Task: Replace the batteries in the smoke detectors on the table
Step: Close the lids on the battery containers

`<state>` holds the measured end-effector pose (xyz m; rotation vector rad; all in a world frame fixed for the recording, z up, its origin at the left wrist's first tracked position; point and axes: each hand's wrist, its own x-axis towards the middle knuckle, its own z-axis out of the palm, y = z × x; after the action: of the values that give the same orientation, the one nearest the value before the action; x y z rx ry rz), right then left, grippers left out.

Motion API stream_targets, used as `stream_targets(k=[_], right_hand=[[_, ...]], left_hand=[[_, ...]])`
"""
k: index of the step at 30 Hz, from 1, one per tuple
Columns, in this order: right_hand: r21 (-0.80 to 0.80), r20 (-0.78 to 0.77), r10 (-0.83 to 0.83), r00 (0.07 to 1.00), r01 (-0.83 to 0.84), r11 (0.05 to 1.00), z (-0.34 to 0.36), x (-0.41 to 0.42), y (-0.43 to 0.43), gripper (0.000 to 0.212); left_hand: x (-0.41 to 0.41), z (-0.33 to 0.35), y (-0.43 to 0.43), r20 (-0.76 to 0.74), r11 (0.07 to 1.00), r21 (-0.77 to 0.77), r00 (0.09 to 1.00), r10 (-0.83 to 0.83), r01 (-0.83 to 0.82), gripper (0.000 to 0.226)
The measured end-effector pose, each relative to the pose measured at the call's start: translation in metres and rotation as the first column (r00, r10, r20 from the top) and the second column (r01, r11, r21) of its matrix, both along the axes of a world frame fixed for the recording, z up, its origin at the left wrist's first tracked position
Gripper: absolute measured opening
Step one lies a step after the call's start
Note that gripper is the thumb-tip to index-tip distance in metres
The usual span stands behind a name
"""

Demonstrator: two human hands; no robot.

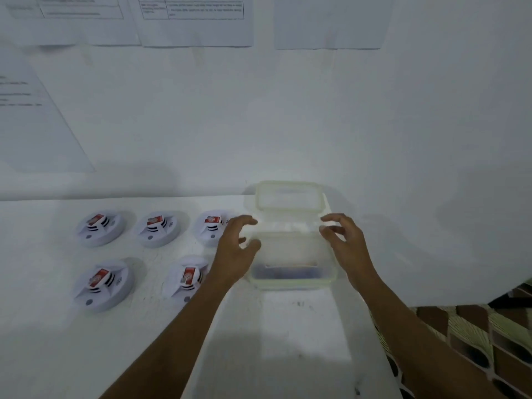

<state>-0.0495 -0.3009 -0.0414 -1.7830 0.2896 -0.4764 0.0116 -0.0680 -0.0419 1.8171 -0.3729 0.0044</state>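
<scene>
**On the table, both hands frame the open box**

At the near edge of the white table (86, 355) two bare forearms reach in. The left hand (234, 251) and right hand (344, 243) sit on either side of a clear plastic box (290, 283). Each grip is apart, with the fingers spread and loosely curved and holding nothing. The blur hides whether the fingertips touch the box walls. Something dark lies low against the near wall of the box, too smeared to name.

Left of the box are five smoke detectors (102, 286), two in the near row and three in the far row. Each carries a red-and-white battery (99, 279) in its middle. The left wrist hides part of the nearest one.

The step in hand looks like fetching batteries from the box. To do it well, one hand should steady a wall while the other dips straight in. The left elbow needs to stay clear of the detector just beside it.

Beyond the hands the lid (288, 197) stands tipped back toward the wall. Printed sheets (195, 18) hang there. Their text and the battery labels are too soft to read, apart from a round white mark on the red.
</scene>
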Motion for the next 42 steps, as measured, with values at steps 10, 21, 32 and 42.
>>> stream_targets(k=[10, 21, 32, 42], right_hand=[[0.127, -0.033, 0.095, 0.995, -0.090, 0.988, -0.011, -0.062, 0.023, 0.029], [-0.009, -0.124, 0.014, 0.992, -0.015, 1.000, -0.004, -0.014, 0.004, 0.029], [-0.590, 0.272, 0.027, 0.962, 0.145, 0.794, 0.006, -0.033, 0.121, 0.018], [-0.520, -0.157, 0.142, 0.977, -0.204, 0.830, -0.043, -0.026, 0.259, 0.060]], left_hand=[[-0.046, -0.020, 0.015, -0.148, 0.997, -0.069, 0.988, -0.035, 0.025, 0.047], [-0.001, 0.000, -0.008, -0.094, 0.983, 0.176, 0.995, -0.041, 0.057, 0.053], [-0.012, -0.003, 0.133, 0.437, 0.905, 0.389, 0.899, -0.019, -0.170, 0.060], [-0.013, -0.045, 0.300, 0.251, 0.846, 0.517, 0.968, -0.004, -0.130, 0.076]])
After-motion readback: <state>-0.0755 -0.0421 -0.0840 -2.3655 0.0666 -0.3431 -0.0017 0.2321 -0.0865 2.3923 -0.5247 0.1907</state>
